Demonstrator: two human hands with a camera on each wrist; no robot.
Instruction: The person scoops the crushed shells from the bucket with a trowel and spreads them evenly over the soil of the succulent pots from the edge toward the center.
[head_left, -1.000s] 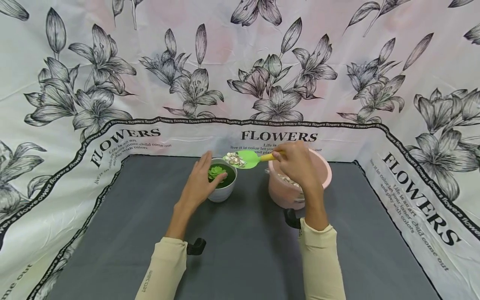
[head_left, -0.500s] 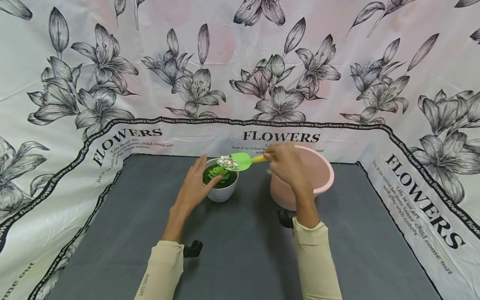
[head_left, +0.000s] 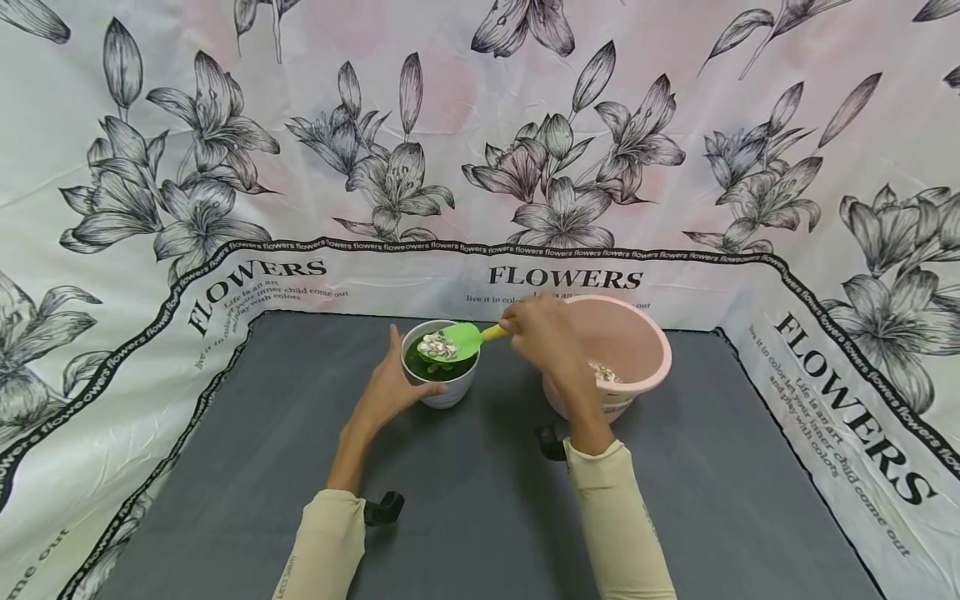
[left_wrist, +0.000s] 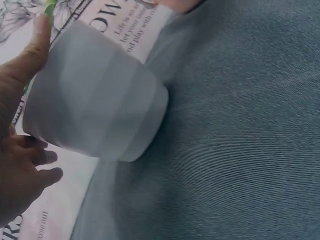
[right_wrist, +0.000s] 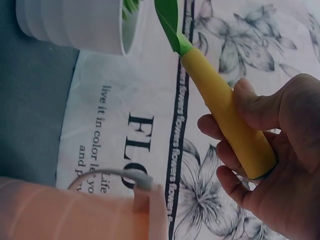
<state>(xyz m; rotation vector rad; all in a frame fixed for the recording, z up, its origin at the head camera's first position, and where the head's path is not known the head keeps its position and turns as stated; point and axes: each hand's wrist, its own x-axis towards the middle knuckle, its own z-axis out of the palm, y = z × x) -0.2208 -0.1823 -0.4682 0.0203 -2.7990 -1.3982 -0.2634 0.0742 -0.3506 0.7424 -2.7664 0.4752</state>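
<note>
My left hand cups the white pot; my right hand grips the pebble-loaded green scoop over it.

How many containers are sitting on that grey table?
2. A small white plant pot stands left of centre, held by the left hand. A pink bucket stands to its right, behind the right hand. None seems hidden.

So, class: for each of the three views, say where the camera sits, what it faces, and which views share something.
Head: above, facing forward and down at the white pot, pink bucket, both forearms.
Left wrist: low beside the left hand, which holds the pot's wall.
Right wrist: under the right hand, whose grip holds the scoop.
All three views show the pot.
</note>
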